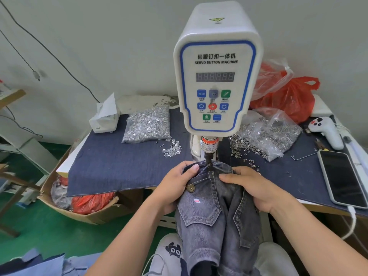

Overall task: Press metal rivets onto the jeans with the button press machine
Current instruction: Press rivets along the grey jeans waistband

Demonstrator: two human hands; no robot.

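Both hands, left hand (175, 186) and right hand (253, 188), grip the jeans (217, 222) (waistband up) beneath the white button machine's (217, 76) punch (208, 158).

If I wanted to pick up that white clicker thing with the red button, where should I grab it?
Probably its long handle, reaching from the table's right edge. The remote lies flat on the denim cloth, button end pointing at the machine, handle end nearest the phone.

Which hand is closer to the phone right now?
Right. The right hand grips the jeans under the press, on the side facing the phone at the table's right edge. The left hand holds the waistband on the far side.
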